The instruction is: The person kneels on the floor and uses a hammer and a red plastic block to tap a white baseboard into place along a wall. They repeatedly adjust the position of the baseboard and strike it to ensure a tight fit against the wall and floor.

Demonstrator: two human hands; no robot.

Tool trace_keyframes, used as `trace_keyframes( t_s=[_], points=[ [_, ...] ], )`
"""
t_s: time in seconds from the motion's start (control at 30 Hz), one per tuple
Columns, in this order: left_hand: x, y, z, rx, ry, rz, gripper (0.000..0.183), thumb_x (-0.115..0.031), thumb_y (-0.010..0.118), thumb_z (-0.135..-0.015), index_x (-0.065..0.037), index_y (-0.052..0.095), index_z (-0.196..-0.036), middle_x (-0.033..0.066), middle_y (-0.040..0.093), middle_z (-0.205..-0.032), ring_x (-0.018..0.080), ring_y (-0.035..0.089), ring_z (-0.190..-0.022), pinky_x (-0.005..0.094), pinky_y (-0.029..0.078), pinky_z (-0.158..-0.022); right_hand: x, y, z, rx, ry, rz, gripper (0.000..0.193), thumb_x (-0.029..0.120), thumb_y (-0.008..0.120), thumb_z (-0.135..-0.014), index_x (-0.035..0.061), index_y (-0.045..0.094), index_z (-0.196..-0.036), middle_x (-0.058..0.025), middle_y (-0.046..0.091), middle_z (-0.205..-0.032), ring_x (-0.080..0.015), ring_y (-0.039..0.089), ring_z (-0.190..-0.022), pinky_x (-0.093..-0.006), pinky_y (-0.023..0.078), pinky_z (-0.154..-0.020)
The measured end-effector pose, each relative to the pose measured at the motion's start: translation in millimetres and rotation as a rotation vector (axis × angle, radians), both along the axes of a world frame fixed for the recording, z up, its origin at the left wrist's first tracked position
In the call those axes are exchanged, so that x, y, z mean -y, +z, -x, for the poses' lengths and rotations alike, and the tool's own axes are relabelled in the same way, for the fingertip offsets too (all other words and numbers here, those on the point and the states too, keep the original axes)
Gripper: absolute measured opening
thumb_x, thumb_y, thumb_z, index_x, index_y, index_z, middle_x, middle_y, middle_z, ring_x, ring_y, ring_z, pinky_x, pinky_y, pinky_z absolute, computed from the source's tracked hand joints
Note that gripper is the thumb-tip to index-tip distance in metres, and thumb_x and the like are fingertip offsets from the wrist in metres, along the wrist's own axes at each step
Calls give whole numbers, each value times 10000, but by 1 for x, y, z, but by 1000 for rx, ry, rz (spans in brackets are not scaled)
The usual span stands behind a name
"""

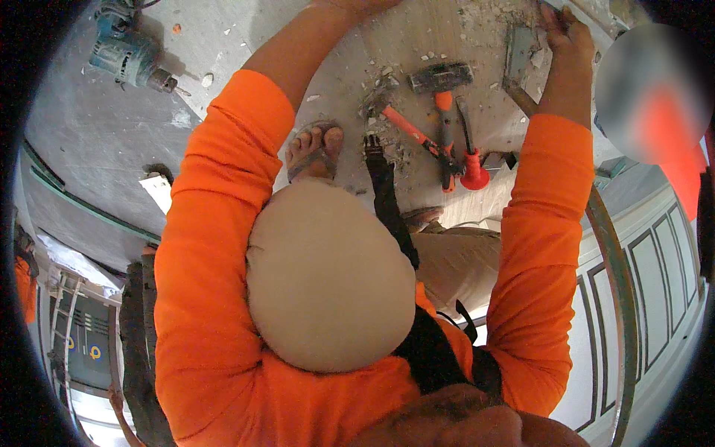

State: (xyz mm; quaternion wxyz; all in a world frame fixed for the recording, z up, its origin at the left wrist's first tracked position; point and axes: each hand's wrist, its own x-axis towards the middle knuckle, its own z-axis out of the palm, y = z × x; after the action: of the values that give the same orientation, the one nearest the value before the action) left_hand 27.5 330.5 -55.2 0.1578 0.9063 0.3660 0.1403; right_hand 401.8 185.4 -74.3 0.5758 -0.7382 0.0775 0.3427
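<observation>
The strip (515, 58) lies on the floor (339, 93) just left of the right grip (570, 39), its long axis running roughly away from the body; the left grip (366, 4) is farther off. The right fingers look curled, but I cannot tell whether they grasp anything; the left is cut by the upper edge, its state unclear. The strip looks flat, dull, metallic. Beyond: jagged pale rubble (384, 83), a block-headed hammer (441, 77), a chisel (474, 175) with flared red guard.

On the floor (335, 83) before you, a hammer (442, 77) lies with a second tool (408, 127) to its left and a chisel (474, 176) to its right. A drill (125, 58) lies outside your left arm (223, 171).
</observation>
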Motion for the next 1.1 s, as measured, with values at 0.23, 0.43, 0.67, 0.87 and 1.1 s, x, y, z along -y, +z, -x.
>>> trace_keyframes(
  t_s=[0.23,0.43,0.67,0.87,1.1],
  points=[
    [2,0,-2,-30,3,-15,789,-541,576,-899,-7,404,-1454,253,365,-1519,382,326,-1431,563,153,-1194,-4,-3,12,-65,-183,-173,131,85,530,-990,-11,564,-1073,-138,598,-945,-273,603,-793,-406,602,-631],
    [3,-4,-2,-34,2,-47,788,-537,579,-892,-15,407,-1456,250,363,-1522,382,321,-1432,559,156,-1194,-14,9,30,84,-133,-190,102,101,528,-993,9,546,-1032,-109,561,-900,-249,557,-722,-404,601,-623],
    [5,0,-10,-22,-24,-61,783,-540,573,-896,-26,405,-1461,248,361,-1525,386,317,-1434,563,162,-1190,19,-41,-32,-208,66,-327,138,146,505,-1015,27,549,-1068,-139,591,-968,-278,602,-821,-431,584,-633],
    [8,4,-10,-114,26,-55,780,-537,562,-906,-36,382,-1476,252,353,-1527,394,303,-1439,569,158,-1188,2,-11,48,131,-195,-179,300,147,503,-1020,17,505,-1290,-165,606,-1197,-309,639,-1011,-412,575,-784],
    [6,3,-10,-76,-2,-50,769,-530,557,-910,-55,375,-1487,250,343,-1532,401,292,-1442,569,149,-1191,-3,-1,47,136,-113,-68,211,137,557,-994,9,581,-1160,-117,629,-1034,-259,626,-847,-370,569,-661]
  ],
)
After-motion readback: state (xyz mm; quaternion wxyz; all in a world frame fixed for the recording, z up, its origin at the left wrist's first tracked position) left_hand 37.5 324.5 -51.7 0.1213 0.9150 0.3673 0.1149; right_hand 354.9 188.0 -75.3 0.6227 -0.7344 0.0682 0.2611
